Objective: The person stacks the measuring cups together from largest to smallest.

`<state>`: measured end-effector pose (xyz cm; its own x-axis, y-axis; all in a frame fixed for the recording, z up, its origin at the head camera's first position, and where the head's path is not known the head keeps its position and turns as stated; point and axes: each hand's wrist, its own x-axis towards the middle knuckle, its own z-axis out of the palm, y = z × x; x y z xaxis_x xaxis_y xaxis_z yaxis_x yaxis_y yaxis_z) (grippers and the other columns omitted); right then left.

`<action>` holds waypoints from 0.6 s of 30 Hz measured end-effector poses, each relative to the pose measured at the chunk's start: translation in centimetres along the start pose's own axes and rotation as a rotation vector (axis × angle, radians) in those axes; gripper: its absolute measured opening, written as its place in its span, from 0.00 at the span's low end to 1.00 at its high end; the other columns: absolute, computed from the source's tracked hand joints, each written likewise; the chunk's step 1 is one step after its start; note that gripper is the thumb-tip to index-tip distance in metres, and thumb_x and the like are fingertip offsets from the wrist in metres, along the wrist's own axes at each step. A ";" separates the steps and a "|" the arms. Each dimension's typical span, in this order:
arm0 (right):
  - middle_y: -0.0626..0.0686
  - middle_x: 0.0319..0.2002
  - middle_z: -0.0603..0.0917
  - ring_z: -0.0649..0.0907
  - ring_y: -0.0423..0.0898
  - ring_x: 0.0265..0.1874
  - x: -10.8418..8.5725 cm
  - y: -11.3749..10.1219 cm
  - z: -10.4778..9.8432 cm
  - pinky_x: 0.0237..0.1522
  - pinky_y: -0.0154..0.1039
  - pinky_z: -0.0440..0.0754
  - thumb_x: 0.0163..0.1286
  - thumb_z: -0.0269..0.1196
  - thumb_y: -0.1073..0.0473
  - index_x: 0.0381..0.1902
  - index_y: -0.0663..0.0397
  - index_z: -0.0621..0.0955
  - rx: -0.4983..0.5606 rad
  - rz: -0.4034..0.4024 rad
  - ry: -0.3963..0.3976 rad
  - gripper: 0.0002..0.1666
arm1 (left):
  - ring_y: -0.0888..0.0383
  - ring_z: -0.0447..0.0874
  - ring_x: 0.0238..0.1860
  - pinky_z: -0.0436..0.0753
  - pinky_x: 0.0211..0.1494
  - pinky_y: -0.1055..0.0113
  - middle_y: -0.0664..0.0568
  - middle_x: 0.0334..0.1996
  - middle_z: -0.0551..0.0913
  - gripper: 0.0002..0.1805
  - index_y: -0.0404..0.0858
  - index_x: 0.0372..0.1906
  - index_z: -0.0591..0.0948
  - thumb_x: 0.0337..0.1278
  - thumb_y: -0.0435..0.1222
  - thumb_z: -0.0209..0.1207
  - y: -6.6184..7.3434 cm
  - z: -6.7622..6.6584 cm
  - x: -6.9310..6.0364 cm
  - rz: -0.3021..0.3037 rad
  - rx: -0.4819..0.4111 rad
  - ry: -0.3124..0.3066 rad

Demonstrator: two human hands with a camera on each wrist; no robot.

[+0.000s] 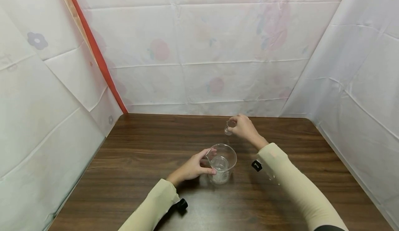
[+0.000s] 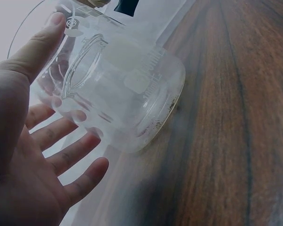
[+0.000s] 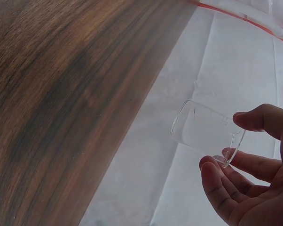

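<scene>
A large clear glass beaker [image 1: 231, 165] stands on the table, with a smaller glass beaker [image 2: 87, 68] nested inside it. My left hand [image 1: 191, 167] holds the large beaker from its left side, thumb in front and fingers around the back. White printed markings show on its wall in the left wrist view. Beyond it, my right hand [image 1: 245, 129] pinches a tiny clear glass beaker [image 3: 202, 125] near its rim between thumb and fingers. This tiny beaker is held above the table in the right wrist view, and nothing can be seen in it.
The dark wood-grain table [image 1: 131, 175] reaches back to a pale printed cloth [image 1: 199, 85]. More cloth walls the left and right sides. A red strip [image 1: 96, 54] runs down the back left corner. Both forearms wear pale sleeves [image 1: 299, 182] with black devices at the wrists.
</scene>
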<state>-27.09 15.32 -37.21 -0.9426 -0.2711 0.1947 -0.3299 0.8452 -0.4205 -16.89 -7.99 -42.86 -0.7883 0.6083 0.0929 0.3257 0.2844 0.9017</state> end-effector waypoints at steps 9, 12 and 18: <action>0.63 0.45 0.83 0.81 0.57 0.43 -0.5 -0.8 -0.3 0.47 0.53 0.78 0.58 0.69 0.56 0.51 0.64 0.83 0.000 -0.013 0.008 0.25 | 0.41 0.71 0.66 0.76 0.61 0.43 0.40 0.67 0.70 0.40 0.35 0.71 0.64 0.54 0.38 0.69 -0.2 0.1 -0.1 -0.006 -0.019 -0.003; 0.62 0.43 0.82 0.81 0.56 0.41 -0.6 -1.0 -0.4 0.46 0.53 0.77 0.57 0.70 0.57 0.50 0.64 0.83 0.006 -0.023 0.012 0.25 | 0.41 0.71 0.66 0.76 0.61 0.44 0.41 0.67 0.71 0.40 0.35 0.70 0.64 0.54 0.38 0.69 -0.3 0.1 -0.1 -0.009 -0.021 0.000; 0.60 0.42 0.83 0.80 0.55 0.40 -0.8 -1.3 -0.5 0.44 0.50 0.76 0.56 0.69 0.56 0.50 0.62 0.84 0.010 -0.028 0.015 0.24 | 0.40 0.71 0.65 0.76 0.61 0.45 0.39 0.67 0.71 0.40 0.34 0.70 0.64 0.54 0.37 0.69 -0.5 0.1 0.0 -0.007 -0.024 -0.001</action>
<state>-25.89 14.64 -36.41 -0.9321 -0.2878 0.2201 -0.3571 0.8327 -0.4232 -16.97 -8.07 -43.34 -0.7899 0.6072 0.0859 0.3074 0.2708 0.9122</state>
